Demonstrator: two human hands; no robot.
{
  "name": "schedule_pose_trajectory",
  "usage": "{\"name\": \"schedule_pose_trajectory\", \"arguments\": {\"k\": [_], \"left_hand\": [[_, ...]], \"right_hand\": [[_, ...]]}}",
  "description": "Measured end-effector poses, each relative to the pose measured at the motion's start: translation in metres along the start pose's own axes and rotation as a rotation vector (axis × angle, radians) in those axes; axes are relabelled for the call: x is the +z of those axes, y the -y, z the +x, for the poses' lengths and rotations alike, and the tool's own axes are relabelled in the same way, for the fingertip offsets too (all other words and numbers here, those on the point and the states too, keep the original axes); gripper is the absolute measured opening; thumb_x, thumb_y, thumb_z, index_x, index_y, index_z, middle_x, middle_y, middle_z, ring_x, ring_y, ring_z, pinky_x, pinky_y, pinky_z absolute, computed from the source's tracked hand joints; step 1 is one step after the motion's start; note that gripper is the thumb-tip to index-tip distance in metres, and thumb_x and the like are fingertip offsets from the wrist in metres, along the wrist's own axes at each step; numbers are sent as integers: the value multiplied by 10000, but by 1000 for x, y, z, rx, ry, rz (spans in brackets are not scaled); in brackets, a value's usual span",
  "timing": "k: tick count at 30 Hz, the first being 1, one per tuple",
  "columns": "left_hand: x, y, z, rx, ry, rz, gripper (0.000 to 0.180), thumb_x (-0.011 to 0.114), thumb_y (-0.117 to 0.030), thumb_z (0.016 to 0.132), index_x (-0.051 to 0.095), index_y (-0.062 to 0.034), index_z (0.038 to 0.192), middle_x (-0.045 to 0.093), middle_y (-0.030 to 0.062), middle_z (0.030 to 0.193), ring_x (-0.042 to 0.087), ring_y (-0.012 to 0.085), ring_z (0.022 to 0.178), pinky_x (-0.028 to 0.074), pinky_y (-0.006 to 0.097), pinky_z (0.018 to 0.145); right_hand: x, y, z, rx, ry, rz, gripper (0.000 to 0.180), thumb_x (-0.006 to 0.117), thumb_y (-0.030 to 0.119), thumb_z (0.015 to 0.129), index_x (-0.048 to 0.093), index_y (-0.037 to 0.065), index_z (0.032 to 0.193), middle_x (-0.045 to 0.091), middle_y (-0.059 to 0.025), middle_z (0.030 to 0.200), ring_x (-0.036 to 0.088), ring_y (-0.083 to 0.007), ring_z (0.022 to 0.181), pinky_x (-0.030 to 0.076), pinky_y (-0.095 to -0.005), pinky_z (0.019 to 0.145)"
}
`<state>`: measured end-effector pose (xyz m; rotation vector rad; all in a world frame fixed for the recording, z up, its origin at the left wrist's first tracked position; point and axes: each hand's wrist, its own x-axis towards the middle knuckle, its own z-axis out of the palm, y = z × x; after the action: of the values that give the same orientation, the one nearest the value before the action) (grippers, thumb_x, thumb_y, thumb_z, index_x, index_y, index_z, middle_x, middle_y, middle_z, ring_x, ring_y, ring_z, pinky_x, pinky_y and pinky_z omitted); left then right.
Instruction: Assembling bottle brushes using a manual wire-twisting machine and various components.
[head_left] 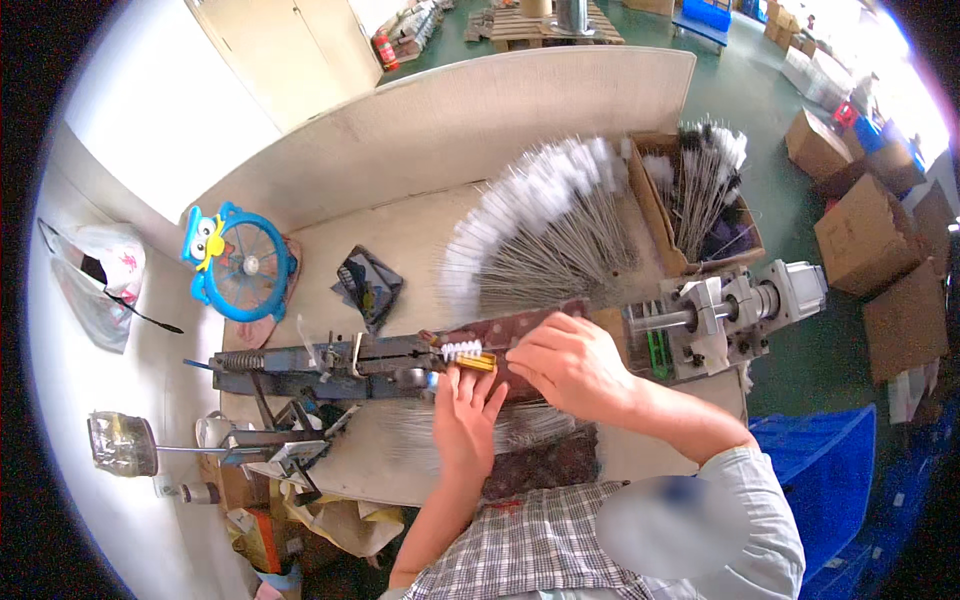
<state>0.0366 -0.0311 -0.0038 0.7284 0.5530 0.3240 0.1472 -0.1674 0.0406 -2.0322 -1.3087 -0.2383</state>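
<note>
Hands meet at the centre of the tabletop (400, 240). Left hand (466, 412) lies with fingers extended, its grip apart, fingertips touching a small brush (463, 351) with white bristles and a brass-coloured holder on the long blue metal machine (330, 365). Right hand (572, 362) curls at three o'clock of the brush; whether its grip clamps anything cannot be told. Fanned white-tipped wire brushes (540, 230) spread at twelve o'clock, a cardboard box (655, 215) of more at two o'clock, a blue fan (240, 262) at ten o'clock.
</note>
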Motion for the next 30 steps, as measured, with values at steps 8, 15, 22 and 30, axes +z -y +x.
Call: {"name": "schedule_pose_trajectory", "arguments": {"k": [8,15,22,30], "left_hand": [[-183,-54,-31,240,-565,-95,292,570,-325,876,562,-72,1022,606,55,953,555,164,865,445,323,743],[-381,-150,-59,473,-823,32,362,624,-449,817,565,-103,905,569,-2,817,521,122,691,424,268,593],[-272,-99,-43,494,-993,-40,396,566,-432,855,531,-77,1028,582,36,885,548,132,776,471,286,685],[-84,-9,-7,-23,-184,129,355,515,-237,893,446,-37,1178,559,130,1071,550,247,1013,456,385,874]], "right_hand": [[30,-18,-64,259,305,1,140,603,195,772,615,91,864,605,-73,745,628,-263,728,516,-385,601],[40,-27,-65,287,504,-35,146,585,204,798,625,106,898,608,-79,795,627,-280,774,514,-409,646],[11,-16,-69,353,625,-130,212,566,146,787,616,142,993,575,-79,874,616,-287,819,504,-410,655],[10,-22,-68,225,610,-181,269,558,64,730,560,109,995,540,-91,864,613,-310,796,509,-413,632]]}}
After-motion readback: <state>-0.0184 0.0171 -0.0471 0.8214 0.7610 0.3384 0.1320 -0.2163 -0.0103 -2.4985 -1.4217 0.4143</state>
